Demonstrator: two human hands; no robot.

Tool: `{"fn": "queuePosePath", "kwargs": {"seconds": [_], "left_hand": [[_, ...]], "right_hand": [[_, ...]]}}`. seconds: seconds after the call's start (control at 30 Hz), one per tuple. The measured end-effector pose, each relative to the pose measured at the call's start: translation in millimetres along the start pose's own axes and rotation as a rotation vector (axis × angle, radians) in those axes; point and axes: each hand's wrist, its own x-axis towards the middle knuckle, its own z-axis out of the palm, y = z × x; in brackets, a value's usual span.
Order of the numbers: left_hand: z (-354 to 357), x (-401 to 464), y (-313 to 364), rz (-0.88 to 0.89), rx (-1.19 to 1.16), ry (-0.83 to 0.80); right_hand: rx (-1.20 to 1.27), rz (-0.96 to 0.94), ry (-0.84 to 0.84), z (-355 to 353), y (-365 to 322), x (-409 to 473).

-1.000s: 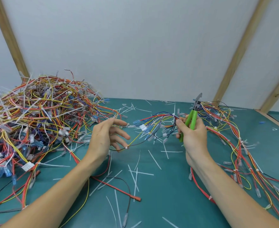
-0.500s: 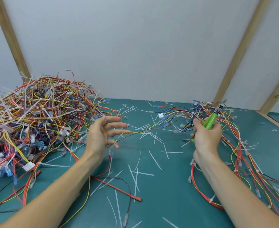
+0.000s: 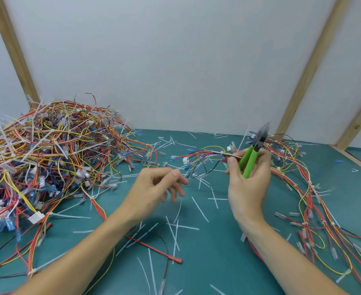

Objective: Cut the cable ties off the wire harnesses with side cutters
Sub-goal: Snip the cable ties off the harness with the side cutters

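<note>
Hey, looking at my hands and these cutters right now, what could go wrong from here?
1. The right hand holds both the side cutters and the wire harness, so the blades might nick a wire or a finger.
2. The left hand seems to pinch only a thin wire, so the harness could swing.
3. Cut cable ties litter the mat and may snag loose wires.

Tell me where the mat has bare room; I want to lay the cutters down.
Barest is the near mat between the forearms, only scattered cut ties. Another patch lies far right by the wooden rail. Crowded: the wire heap on the left, and the harnesses trailing past the right hand.
</note>
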Motion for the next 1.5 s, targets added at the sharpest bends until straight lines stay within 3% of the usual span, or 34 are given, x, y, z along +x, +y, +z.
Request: {"fn": "queuePosePath", "kwargs": {"seconds": [0.2, 0.4, 0.5, 0.77, 1.0, 1.27, 1.5], "left_hand": [[16, -2, 1, -0.148, -0.24, -0.144], [10, 2, -8, -0.28, -0.283, 0.129], [1, 5, -10, -0.297, -0.351, 0.184], [-15, 12, -20, -0.16, -0.25, 0.304], [-10, 9, -16, -0.181, -0.41, 0.116], [-8, 7, -13, -0.385, -0.517, -0.117], [-9, 11, -17, -0.392, -0.553, 0.078]], "right_hand": [[-0.026, -0.097, -0.201, 7, -1, -27], [-0.084, -0.075, -0.584, 13, 3, -47], [-0.12, -0.053, -0.726, 13, 2, -51], [-0.122, -0.115, -0.411, 6, -9, -28], [-0.164, -0.122, -0.57, 0, -15, -15], [-0.277, -0.157, -0.607, -2, -16, -9], [-0.363, 0.041, -0.656, -3, 0, -6]]}}
